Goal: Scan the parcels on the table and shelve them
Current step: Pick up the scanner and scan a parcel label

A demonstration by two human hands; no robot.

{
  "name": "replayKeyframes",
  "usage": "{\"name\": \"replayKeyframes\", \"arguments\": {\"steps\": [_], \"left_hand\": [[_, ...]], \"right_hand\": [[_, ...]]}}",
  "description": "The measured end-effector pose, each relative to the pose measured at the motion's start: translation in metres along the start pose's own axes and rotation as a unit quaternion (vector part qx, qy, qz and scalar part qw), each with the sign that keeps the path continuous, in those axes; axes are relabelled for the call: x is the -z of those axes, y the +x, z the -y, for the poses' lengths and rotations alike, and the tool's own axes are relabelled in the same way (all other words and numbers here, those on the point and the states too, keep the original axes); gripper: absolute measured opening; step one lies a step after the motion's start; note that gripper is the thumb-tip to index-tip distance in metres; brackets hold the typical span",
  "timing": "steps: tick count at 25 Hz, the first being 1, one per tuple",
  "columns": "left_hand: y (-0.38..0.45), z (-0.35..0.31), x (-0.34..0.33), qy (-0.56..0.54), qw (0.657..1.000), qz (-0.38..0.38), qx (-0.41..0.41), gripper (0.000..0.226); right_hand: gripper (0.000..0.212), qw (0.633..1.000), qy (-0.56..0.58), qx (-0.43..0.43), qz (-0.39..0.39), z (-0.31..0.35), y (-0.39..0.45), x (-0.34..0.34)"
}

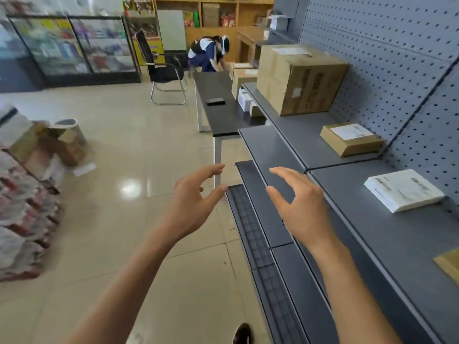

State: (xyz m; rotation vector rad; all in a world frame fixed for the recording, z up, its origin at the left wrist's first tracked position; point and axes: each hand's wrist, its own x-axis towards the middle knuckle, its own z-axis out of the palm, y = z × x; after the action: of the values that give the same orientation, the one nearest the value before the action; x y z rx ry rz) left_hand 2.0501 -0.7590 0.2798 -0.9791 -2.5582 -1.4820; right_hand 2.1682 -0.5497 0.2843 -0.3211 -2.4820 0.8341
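Note:
My left hand (196,202) and my right hand (301,204) are both held out in front of me, fingers spread and relaxed, holding nothing. On the grey shelf (347,232) to my right lie a white flat parcel (403,189), a small brown parcel (351,139) and a large cardboard box (300,78). A black table (218,115) stands beyond the shelf, with a black scanner-like device (215,101) on it and several small parcels (244,89) at its right side.
A person (210,54) crouches at the far end of the table over boxes. A black chair (164,70) stands on the tiled floor. Cardboard boxes (64,142) and stacked goods (22,219) line the left. Another brown parcel (449,265) shows at the right edge.

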Motion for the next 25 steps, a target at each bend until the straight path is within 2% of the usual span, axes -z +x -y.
{"name": "replayKeyframes", "arguments": {"steps": [6,12,25], "left_hand": [[0.076,0.027,-0.020,0.037,0.999,0.002,0.038,0.046],[0.124,0.061,-0.027,0.038,0.997,-0.015,0.065,0.045],[0.277,0.211,0.046,0.018,0.989,-0.080,0.119,0.043]], "right_hand": [[0.034,0.999,0.031,0.018,0.013,-0.045,0.085,-0.020],[0.034,0.997,0.036,0.043,0.049,-0.058,0.155,-0.049],[0.029,0.987,0.089,0.087,0.100,-0.023,0.353,-0.203]]}}
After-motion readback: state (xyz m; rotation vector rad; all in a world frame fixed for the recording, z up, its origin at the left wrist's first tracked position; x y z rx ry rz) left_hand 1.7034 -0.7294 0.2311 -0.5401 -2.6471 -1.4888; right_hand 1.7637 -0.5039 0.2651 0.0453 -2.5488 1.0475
